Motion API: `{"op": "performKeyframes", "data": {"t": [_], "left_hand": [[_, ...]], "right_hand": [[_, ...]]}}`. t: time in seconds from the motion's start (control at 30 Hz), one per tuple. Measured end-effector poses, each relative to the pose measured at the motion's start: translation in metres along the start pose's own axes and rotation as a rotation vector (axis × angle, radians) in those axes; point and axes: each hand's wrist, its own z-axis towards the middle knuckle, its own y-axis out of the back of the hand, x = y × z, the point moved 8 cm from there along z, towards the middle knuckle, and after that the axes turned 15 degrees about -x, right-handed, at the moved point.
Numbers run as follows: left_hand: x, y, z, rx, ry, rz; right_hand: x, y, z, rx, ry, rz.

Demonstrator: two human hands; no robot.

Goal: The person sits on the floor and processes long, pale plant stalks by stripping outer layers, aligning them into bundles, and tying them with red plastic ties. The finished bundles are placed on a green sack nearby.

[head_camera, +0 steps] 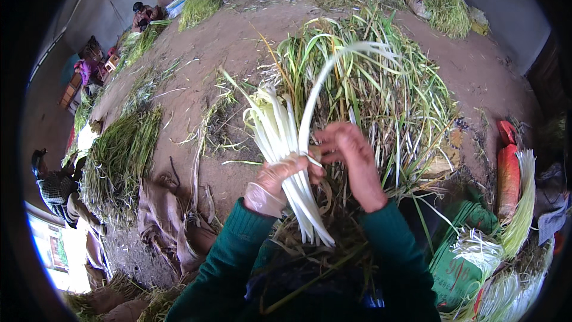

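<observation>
My left hand (277, 178), in a thin clear plastic glove, is closed around a bundle of white-stemmed leafy stalks (272, 129). The stems' lower ends hang below the fist, over my lap. One longer stalk (309, 114) stands apart from the bundle's right side and bends over to the right at its top. My right hand (351, 147) is close beside that stalk, fingers curled and blurred by motion; whether they pinch a leaf is unclear. Directly ahead lies a large heap of green and withered stalks (371, 80) on the earthen floor.
At right are a green printed sack (460, 273), pale trimmed stalks (518, 205) and a red bundle (508, 179). Brown sacking (163, 219) and a green stalk pile (123, 161) lie left. Several people sit near the walls, one person (56, 188) at far left.
</observation>
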Motion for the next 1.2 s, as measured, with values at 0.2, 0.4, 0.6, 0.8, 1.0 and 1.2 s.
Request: {"op": "performKeyframes", "data": {"t": [0.2,0.4,0.6,0.8,1.0,1.2], "left_hand": [[-0.031,-0.010,-0.002,0.146,-0.022,-0.364],[-0.045,0.008,0.016,0.191,-0.061,-0.536],[-0.059,0.025,0.040,0.165,-0.090,-0.638],[-0.065,0.047,0.046,0.052,-0.221,-0.575],[-0.025,-0.004,0.011,0.057,-0.145,-0.322],[0.008,-0.019,-0.002,0.049,-0.196,-0.089]], "right_hand": [[-0.052,-0.002,-0.075,0.376,-0.012,-0.294],[-0.020,0.024,-0.100,0.298,-0.076,-0.223],[0.047,0.074,-0.128,0.197,0.236,0.233],[0.018,0.145,-0.135,-0.216,-0.244,0.234],[0.079,0.052,-0.074,-0.213,0.658,-0.908],[0.036,-0.002,-0.023,0.134,0.250,-0.693]]}}
